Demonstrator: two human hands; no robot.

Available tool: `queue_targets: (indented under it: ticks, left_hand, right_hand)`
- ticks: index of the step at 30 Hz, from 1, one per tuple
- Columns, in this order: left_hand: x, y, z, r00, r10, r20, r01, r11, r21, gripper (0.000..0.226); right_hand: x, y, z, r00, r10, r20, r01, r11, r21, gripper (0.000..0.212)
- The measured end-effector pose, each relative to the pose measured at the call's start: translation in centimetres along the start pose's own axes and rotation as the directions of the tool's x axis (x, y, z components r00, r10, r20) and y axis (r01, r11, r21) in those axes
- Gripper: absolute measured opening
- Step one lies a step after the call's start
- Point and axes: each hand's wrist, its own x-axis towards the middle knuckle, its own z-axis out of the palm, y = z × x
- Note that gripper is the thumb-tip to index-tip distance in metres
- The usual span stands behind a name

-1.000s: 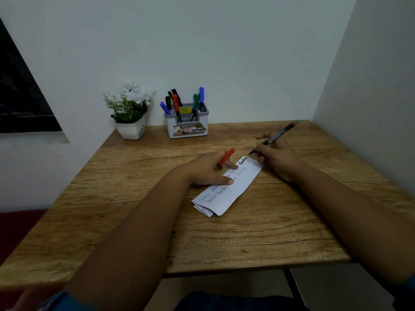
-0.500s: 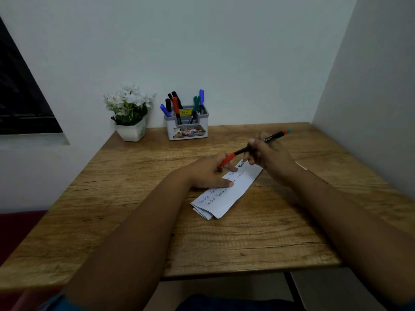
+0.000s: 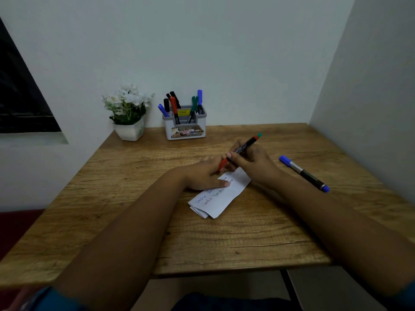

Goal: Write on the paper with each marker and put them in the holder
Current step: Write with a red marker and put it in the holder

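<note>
A folded white paper (image 3: pixel 221 199) with handwriting lies mid-table. My left hand (image 3: pixel 205 175) rests on its upper part and holds the red cap (image 3: pixel 223 163) between its fingers. My right hand (image 3: pixel 251 162) grips the black marker (image 3: pixel 246 145), whose tip end sits in the red cap. Its far end is red with a green tip. A blue-capped marker (image 3: pixel 304 173) lies on the table to the right. The grey holder (image 3: pixel 186 127) at the back wall carries several markers.
A white pot of white flowers (image 3: pixel 129 115) stands left of the holder. Walls close the table at the back and right. A dark window sits at far left. The wooden table (image 3: pixel 134 198) front edge is near my body.
My right hand lifted the marker off the paper and brought its tip into the red cap held by my left hand. The view shifted, which brought the blue marker on the right into sight.
</note>
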Motion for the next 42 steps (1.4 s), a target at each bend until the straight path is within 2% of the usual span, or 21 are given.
queue_targets:
  ticks: [3,7,9,11,12,14,16,18,20,22,25,27,29,33,37,40,42]
  left_hand:
    - [-0.1,-0.1,-0.2,1.0,0.001,-0.001,-0.001,1.0,-0.013,0.061]
    - [-0.2,-0.2,-0.6,0.998,-0.006,-0.064,0.002,0.998,-0.064,0.064]
    - [-0.2,-0.5,-0.6,0.996,-0.012,-0.085,0.003,0.994,-0.111,0.063]
    - [-0.3,-1.0,-0.7,0.995,-0.004,-0.095,-0.01,0.989,-0.147,0.054]
    - [-0.4,-1.2,-0.7,0.995,-0.006,-0.097,-0.009,0.989,-0.149,0.052]
    - [-0.5,-1.8,-1.0,0.994,-0.027,-0.102,0.016,0.995,-0.102,0.051]
    - [-0.6,-2.4,-1.3,0.993,-0.044,-0.105,0.039,0.998,-0.056,0.053]
    - [-0.7,-2.9,-1.5,0.993,-0.054,-0.109,0.048,0.997,-0.056,0.053]
    - [-0.8,-3.5,-1.7,0.992,-0.063,-0.112,0.052,0.994,-0.1,0.05]
    - [-0.8,-3.9,-1.7,0.992,-0.06,-0.113,0.045,0.991,-0.129,0.049]
    - [-0.5,-4.1,-1.7,0.994,-0.048,-0.102,0.033,0.989,-0.144,0.049]
    - [-0.4,-4.0,-1.7,0.994,-0.032,-0.101,0.015,0.987,-0.163,0.049]
    - [-0.2,-4.0,-1.6,0.995,-0.027,-0.1,0.011,0.987,-0.158,0.048]
    - [-0.1,-4.1,-1.5,0.993,-0.023,-0.118,0.004,0.988,-0.157,0.048]
    - [0.2,-4.1,-1.5,0.99,-0.022,-0.138,-0.001,0.987,-0.163,0.047]
    - [0.4,-4.2,-1.5,0.991,-0.019,-0.133,-0.003,0.987,-0.158,0.047]
    - [0.5,-4.1,-1.6,0.992,-0.021,-0.126,0.003,0.99,-0.141,0.048]
  right_hand:
    - [-0.4,-0.1,0.7,0.995,-0.097,0.032,0.098,0.994,-0.04,0.009]
    - [-0.5,0.0,0.8,0.999,-0.053,0.0,0.053,0.995,0.084,0.006]
    - [-0.4,-0.2,0.4,0.998,0.005,-0.066,0.009,0.98,0.2,0.022]
    - [-0.3,-0.4,-0.2,0.995,0.025,-0.102,0.003,0.962,0.275,0.026]
    - [-0.2,-0.7,-0.7,0.994,0.01,-0.11,0.013,0.979,0.205,0.025]
    - [0.5,-0.9,-1.6,0.993,-0.057,-0.105,0.041,0.988,-0.148,0.026]
    - [1.9,-1.1,-2.3,0.995,-0.074,-0.063,0.036,0.884,-0.466,0.035]
    - [3.7,-1.3,-2.5,1.0,-0.004,-0.014,-0.004,0.829,-0.559,0.036]
    - [5.4,-1.8,-2.3,1.0,0.013,-0.028,-0.026,0.855,-0.518,0.032]
    - [7.0,-2.5,-2.0,0.977,-0.096,-0.188,0.005,0.903,-0.43,0.026]
    - [9.1,-3.7,-1.5,0.87,-0.189,-0.455,0.103,0.973,-0.206,0.023]
    - [10.8,-4.3,-1.3,0.812,-0.194,-0.551,0.167,0.981,-0.1,0.031]
    - [12.7,-4.7,-1.1,0.783,-0.201,-0.589,0.21,0.976,-0.054,0.032]
    - [16.1,-4.8,-0.6,0.798,-0.277,-0.536,0.251,0.96,-0.122,0.032]
    - [19.0,-4.7,0.6,0.888,-0.313,-0.336,0.196,0.92,-0.339,0.042]
    - [20.7,-4.7,1.9,0.93,-0.309,-0.198,0.167,0.837,-0.521,0.035]
    - [21.5,-4.3,2.7,0.941,-0.305,-0.146,0.18,0.816,-0.549,0.025]
